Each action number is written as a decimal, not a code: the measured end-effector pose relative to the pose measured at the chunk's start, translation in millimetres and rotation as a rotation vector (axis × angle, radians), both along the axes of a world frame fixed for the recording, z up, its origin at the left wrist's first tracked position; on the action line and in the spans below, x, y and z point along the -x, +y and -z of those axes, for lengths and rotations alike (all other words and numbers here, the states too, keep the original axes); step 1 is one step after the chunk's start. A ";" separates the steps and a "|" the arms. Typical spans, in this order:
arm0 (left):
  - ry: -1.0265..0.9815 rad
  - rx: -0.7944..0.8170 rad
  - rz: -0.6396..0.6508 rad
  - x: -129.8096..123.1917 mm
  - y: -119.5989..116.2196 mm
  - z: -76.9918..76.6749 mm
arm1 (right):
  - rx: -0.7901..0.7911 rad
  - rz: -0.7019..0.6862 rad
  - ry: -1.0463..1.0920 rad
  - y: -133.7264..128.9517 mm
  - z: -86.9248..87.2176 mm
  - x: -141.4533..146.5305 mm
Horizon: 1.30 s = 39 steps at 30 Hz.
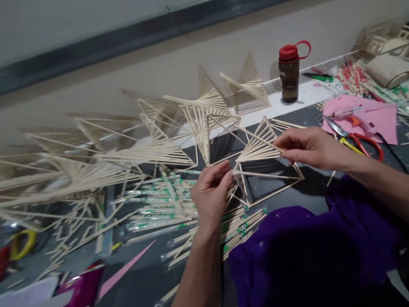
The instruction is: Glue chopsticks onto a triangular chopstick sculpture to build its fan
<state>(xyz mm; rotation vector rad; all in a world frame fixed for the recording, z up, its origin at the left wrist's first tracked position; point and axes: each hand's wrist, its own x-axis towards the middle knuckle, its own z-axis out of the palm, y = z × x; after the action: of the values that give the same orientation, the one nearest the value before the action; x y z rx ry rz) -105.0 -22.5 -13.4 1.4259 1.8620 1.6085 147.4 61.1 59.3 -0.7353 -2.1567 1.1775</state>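
A small frame of thin wooden sticks (271, 198), with a fan of sticks (259, 147) rising from it, stands on the dark table before me. My right hand (308, 147) pinches the near end of a slim wooden stick (255, 137) that slants up to the left across the fan. At the frame's left corner is my left hand (212, 189), thumb and fingers closed together; its fingertips seem to grip that corner, though the contact is partly hidden. Below the frame lie plastic-wrapped sticks with green print (246, 224), some behind my left wrist.
More fanned stick structures (204, 102) line the wall to the left. A brown bottle with red lid (289, 76) stands on the white ledge. At right, pliers (358, 138) and a glue gun (351, 119) rest by pink paper (385, 123). Loose sticks and pink scraps lie left.
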 end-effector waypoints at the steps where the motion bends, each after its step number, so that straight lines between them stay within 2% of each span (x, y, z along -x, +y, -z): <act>1: 0.006 0.003 -0.010 1.1 -0.7 0.5 | -0.068 0.001 -0.028 2.3 3.7 2.9; 7: 0.084 0.029 -0.070 4.4 -1.9 4.5 | -0.520 0.004 -0.153 5.4 25.1 10.7; 13: 0.132 0.016 -0.052 5.7 -1.2 4.0 | -0.680 0.042 -0.267 1.3 27.9 7.9; 18: 0.132 0.083 -0.051 -3.2 -1.5 -1.8 | -0.678 0.016 -0.297 2.4 30.4 6.9; 24: 0.236 -0.003 -0.036 -5.6 0.1 -6.0 | -0.694 -0.003 -0.285 3.3 34.5 8.5; 28: 0.256 -0.003 -0.030 -6.0 0.8 -6.0 | -0.679 -0.021 -0.284 4.9 35.8 9.0; 35: 0.397 -0.032 -0.034 -6.5 3.4 -6.8 | -0.581 -0.081 -0.315 8.5 28.0 5.7; 39: 0.460 -0.066 0.001 -5.1 6.0 -7.1 | -0.533 -0.033 -0.279 7.1 27.7 5.0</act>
<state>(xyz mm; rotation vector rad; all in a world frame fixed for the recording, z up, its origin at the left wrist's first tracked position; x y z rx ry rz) -99.9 -16.6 -6.4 1.9562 2.0525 1.4389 142.3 68.3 31.7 -0.6485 -2.5609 0.4840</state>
